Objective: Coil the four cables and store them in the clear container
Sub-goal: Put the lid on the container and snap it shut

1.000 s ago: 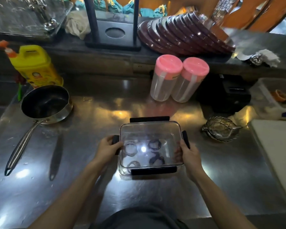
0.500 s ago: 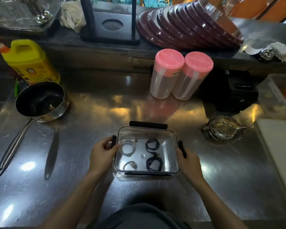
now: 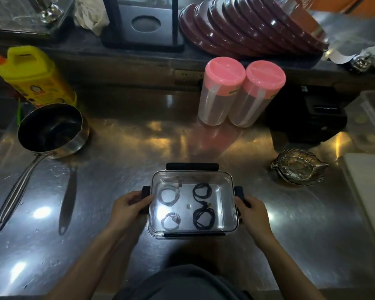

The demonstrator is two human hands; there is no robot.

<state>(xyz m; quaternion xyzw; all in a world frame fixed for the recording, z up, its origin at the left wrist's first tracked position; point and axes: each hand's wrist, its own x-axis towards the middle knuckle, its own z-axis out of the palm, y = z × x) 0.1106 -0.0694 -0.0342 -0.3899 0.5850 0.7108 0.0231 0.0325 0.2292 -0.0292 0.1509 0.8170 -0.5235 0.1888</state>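
Observation:
A clear container (image 3: 228,180) with a clear lid and black latches sits on the steel counter in front of me. Inside lie coiled cables: two white coils (image 3: 168,194) on the left side and two black coils (image 3: 201,191) on the right. My left hand (image 3: 129,207) grips the left side latch (image 3: 146,191). My right hand (image 3: 252,210) grips the right side latch (image 3: 239,191). The far latch (image 3: 192,166) sticks out flat; the near latch (image 3: 193,234) lies folded against the front edge.
A saucepan (image 3: 52,131) with a long handle lies at the left, a yellow bottle (image 3: 34,76) behind it. Two pink-lidded jars (image 3: 240,94) stand at the back. A metal leaf dish (image 3: 299,165) and a white board (image 3: 370,191) are on the right.
The container was tilted up toward me a second ago; now it rests flat on the counter. The near latch has folded down. Both hands stay on the side latches.

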